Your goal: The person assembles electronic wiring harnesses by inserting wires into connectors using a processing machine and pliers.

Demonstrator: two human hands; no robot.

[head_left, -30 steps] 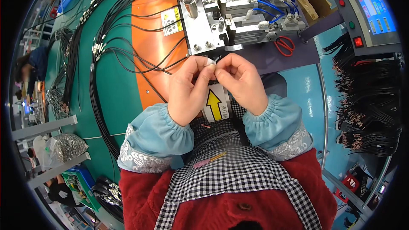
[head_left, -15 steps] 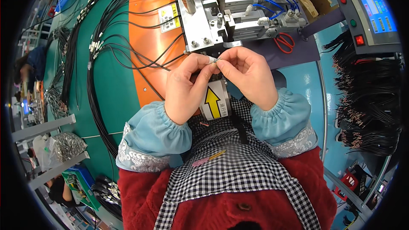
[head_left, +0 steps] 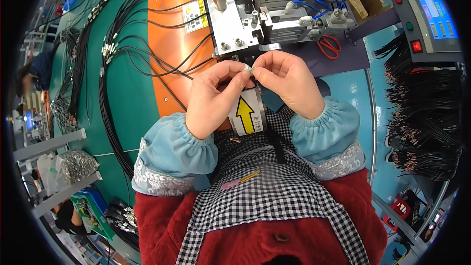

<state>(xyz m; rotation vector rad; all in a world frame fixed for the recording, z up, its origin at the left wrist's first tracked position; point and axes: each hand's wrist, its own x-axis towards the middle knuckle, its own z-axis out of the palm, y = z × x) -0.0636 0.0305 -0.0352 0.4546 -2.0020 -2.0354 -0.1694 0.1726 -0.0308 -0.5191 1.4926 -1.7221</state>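
Observation:
My left hand [head_left: 212,93] is closed in a pinch, thumb against forefinger, on a small white piece [head_left: 248,67]. It is too small to name surely. Meeting it tip to tip, my right hand [head_left: 288,82] also pinches, and its fingers hide whatever lies between them. Both hands are in front of the metal machine fixture [head_left: 228,24], above a silvery cylinder with a yellow arrow [head_left: 245,115]. Black cables [head_left: 171,72] run over the orange plate towards the fixture, just beyond my left hand.
Bundled black cables [head_left: 103,93] with white ends lie on the green table [head_left: 132,98]. Red-handled scissors [head_left: 328,47] rest on a dark shelf right of the fixture. A control panel with a screen [head_left: 429,10] stands far right, above hanging black cables [head_left: 422,113].
My fingertips remain together, with the wrists slightly shifted outward. The white piece shows more plainly between them; the thin strand seen earlier at the right fingertips is less visible.

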